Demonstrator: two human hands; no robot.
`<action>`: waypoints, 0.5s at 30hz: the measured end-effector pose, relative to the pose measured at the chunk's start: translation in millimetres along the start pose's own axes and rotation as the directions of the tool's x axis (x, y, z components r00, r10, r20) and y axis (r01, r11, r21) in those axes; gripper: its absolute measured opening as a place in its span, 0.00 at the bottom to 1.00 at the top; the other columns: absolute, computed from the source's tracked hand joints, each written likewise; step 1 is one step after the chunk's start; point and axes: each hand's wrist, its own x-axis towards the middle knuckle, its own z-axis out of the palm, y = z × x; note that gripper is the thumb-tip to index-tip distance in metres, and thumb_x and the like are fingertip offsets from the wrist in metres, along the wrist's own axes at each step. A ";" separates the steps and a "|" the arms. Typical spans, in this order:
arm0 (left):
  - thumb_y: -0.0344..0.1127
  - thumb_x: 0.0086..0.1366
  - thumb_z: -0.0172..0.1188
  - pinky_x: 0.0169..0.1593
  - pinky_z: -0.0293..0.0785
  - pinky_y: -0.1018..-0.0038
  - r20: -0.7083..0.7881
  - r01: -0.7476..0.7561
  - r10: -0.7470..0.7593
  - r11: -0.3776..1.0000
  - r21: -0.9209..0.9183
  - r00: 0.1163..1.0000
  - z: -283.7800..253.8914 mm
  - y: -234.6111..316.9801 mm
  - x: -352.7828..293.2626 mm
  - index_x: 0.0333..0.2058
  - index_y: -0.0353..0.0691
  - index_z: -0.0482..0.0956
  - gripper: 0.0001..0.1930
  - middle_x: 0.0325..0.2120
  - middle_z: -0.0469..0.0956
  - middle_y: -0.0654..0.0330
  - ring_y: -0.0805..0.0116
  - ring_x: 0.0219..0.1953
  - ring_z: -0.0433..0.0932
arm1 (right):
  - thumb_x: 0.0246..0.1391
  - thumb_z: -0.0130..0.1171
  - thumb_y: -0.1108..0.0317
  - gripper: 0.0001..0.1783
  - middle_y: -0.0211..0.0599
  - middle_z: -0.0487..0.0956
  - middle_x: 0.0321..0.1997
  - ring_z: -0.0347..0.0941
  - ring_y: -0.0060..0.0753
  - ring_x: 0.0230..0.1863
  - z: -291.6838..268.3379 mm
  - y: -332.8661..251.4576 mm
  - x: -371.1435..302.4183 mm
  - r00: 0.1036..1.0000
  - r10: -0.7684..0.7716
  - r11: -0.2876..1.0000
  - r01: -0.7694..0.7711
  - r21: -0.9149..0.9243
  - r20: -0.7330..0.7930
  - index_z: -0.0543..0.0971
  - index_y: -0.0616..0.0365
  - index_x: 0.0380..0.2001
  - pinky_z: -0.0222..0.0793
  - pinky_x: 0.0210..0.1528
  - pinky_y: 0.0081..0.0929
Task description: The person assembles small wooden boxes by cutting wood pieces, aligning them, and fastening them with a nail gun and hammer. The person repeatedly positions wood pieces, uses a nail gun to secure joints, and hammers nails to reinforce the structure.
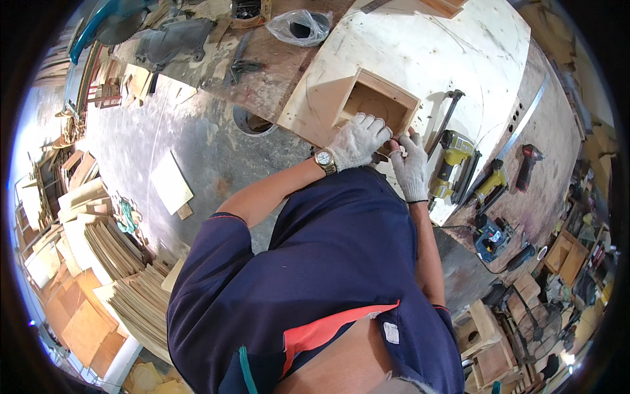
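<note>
An open wooden box (pixel 392 87) sits near the front edge of a large pale board (pixel 479 39). My left hand (pixel 359 139), in a white knitted glove with a wristwatch above it, curls its fingers over the box's near wall. At the near right corner of the box is my right hand (pixel 410 164), also gloved. Its bare thumb and fingertip close together beside the left fingertips; whatever they pinch is too small to tell. Right of that hand, a yellow-green nail gun (pixel 454 157) lies on the board.
Farther right lie a second yellow tool (pixel 492 182), a red-black driver (pixel 527 167) and a blue power tool (pixel 491 238). A plastic bag (pixel 300 27) rests at the back. Stacked wooden strips (pixel 118 253) stand on the left, and a circular saw (pixel 118 23) is at the far left.
</note>
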 end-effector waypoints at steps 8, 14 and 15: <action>0.50 0.52 0.79 0.50 0.77 0.61 0.008 -0.029 0.028 0.999 0.031 1.000 -2.4 -4.7 7.6 0.47 0.47 0.83 0.26 0.38 0.80 0.59 0.59 0.45 0.82 | 0.67 0.69 0.59 0.20 0.52 0.87 0.45 0.84 0.52 0.40 -1.4 2.3 3.0 0.975 0.209 0.938 -0.222 0.267 0.075 0.82 0.58 0.56 0.79 0.48 0.45; 0.61 0.50 0.81 0.48 0.76 0.61 0.001 -0.054 0.054 0.998 0.024 0.999 -8.3 -3.3 11.7 0.45 0.46 0.85 0.31 0.35 0.80 0.60 0.59 0.41 0.82 | 0.80 0.54 0.59 0.15 0.41 0.85 0.47 0.87 0.35 0.43 -0.6 37.5 -5.4 0.899 0.436 0.675 -0.304 0.672 -0.032 0.79 0.58 0.56 0.82 0.42 0.34; 0.64 0.51 0.81 0.48 0.76 0.61 -0.014 -0.052 0.052 0.999 0.015 0.999 -8.2 -1.6 10.9 0.44 0.46 0.85 0.32 0.36 0.80 0.60 0.58 0.41 0.82 | 0.76 0.57 0.62 0.14 0.49 0.85 0.50 0.88 0.46 0.46 -5.3 51.3 -3.4 0.877 0.477 0.793 -0.406 0.455 -0.050 0.79 0.57 0.57 0.84 0.45 0.40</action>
